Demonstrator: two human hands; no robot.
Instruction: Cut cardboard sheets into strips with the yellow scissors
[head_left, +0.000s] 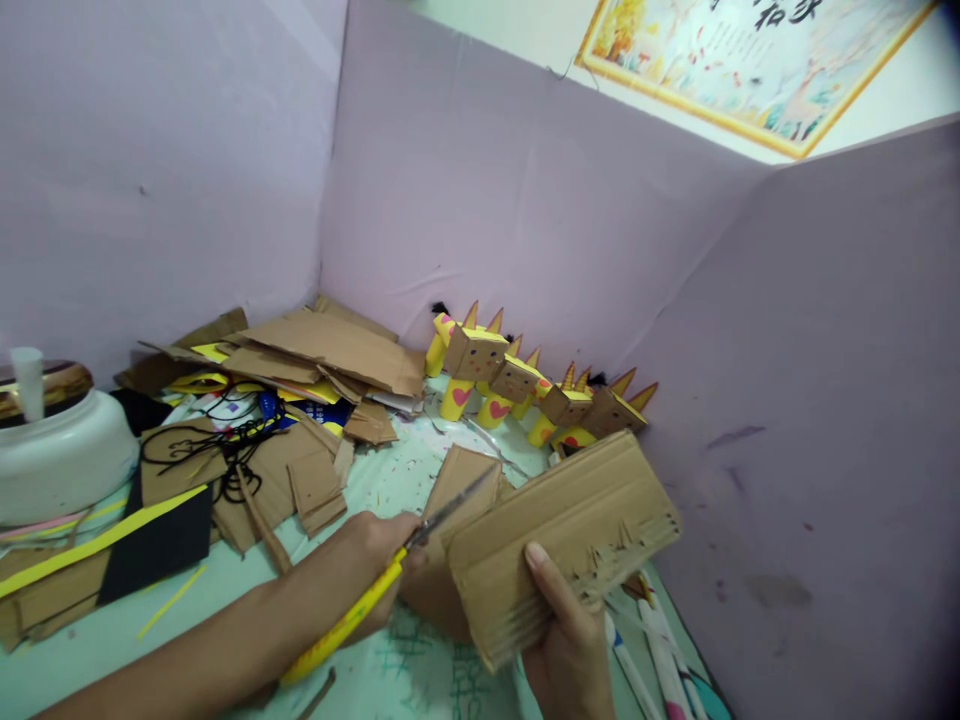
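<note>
My left hand reaches in from the lower left, its fingers closed around the middle of the yellow-handled scissors. Their metal blades point up and right, in front of a small cardboard piece. In my right hand is a folded corrugated cardboard piece, gripped from below with the thumb on its face. The lower right edge of this piece is torn and ragged. Part of another brown cardboard piece shows behind the scissors and my left fingers.
Several yellow-and-brown cardboard figures with horns stand at the back. A cardboard pile, black cord and a white container are at left. Markers lie at lower right. Lilac panels surround the green-covered table.
</note>
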